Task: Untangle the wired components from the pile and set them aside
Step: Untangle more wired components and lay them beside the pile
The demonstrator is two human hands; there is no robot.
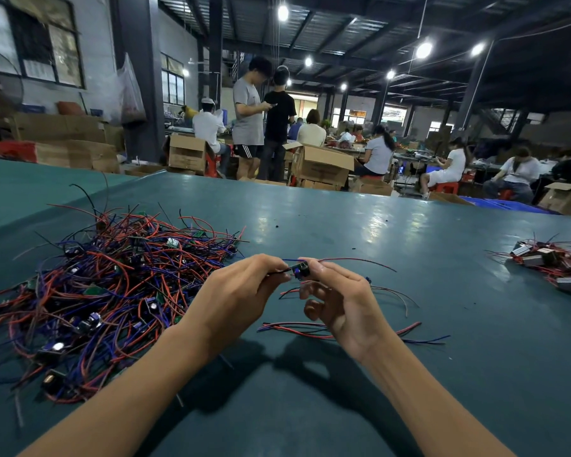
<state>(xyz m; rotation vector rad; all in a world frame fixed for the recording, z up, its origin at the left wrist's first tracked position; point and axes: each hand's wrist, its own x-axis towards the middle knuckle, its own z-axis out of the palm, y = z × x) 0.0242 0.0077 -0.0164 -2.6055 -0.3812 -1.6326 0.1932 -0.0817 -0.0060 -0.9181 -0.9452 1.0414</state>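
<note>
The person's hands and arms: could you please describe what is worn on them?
The left hand and right hand are bare: no gloves, rings, watch or wristband. No sleeves show; the left arm and right arm are uncovered down to the frame's edge.

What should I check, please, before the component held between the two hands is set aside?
1. Grip of the right hand on the component: ok, pinched.
2. The left hand pinches its black wire: ok.
3. Component raised off the pile: ok.
4. Every lead free of the pile: cannot tell, the hands hide some.
5. Bare table on the way to the set-aside heap: ok.
</note>
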